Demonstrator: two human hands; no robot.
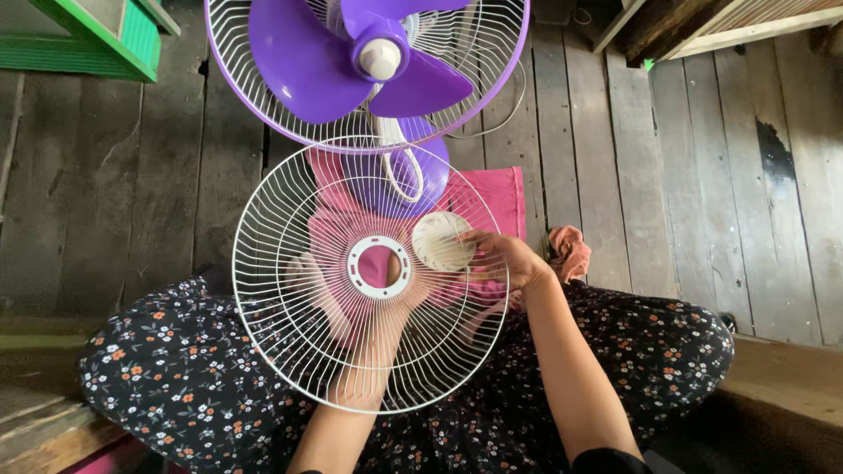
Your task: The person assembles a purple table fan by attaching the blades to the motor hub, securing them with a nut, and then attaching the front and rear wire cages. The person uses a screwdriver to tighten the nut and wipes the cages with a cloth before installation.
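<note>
The person sits cross-legged on a wooden plank floor (702, 193), in dark trousers with a small flower print. The left hand (351, 298) is behind a white wire fan guard (290, 351) and holds it up over the lap; its fingers spread apart against the back of the wires, near the white plastic centre ring (378, 267). The view through the wires is poor, so I cannot tell exactly how the thumb grips.

The right hand (509, 259) is at the right side of the guard, and its fingers close on the edge of a round white cap (442, 240). The cap sits just beside the centre ring, to its upper right, in front of the wires.

Above the guard stands a purple fan (369, 61) with its blades open to view inside the rear guard. A pink cloth (500, 193) lies on the floor under it, and a green frame (97, 39) is at the top left.
</note>
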